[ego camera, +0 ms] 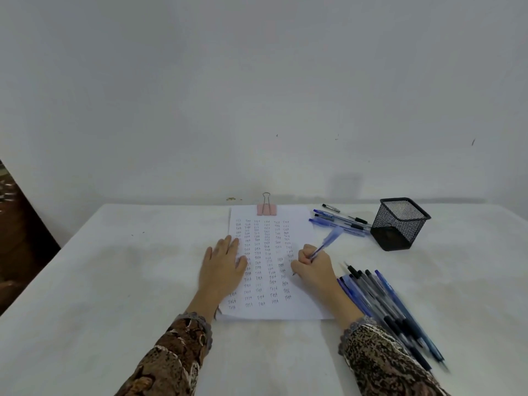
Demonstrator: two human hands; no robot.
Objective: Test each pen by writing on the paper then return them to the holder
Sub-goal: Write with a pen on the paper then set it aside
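A white paper [300, 307] covered with columns of small handwritten words lies in the middle of the table, held at the top by a pink binder clip [267, 209]. My left hand [224, 267] rests flat on the sheet's left side, fingers spread. My right hand [313, 264] grips a blue pen [328, 240], its tip on the paper's right part; the pen is motion-blurred. A black mesh holder [400, 224] stands at the right and looks empty. Several pens [340, 221] lie just left of the holder. Another pile of pens [385, 307] lies beside my right forearm.
The table [114, 281] is covered in white cloth and backs onto a plain white wall. A dark patterned object [17, 238] stands past the table's left edge. My patterned sleeves reach in from the bottom.
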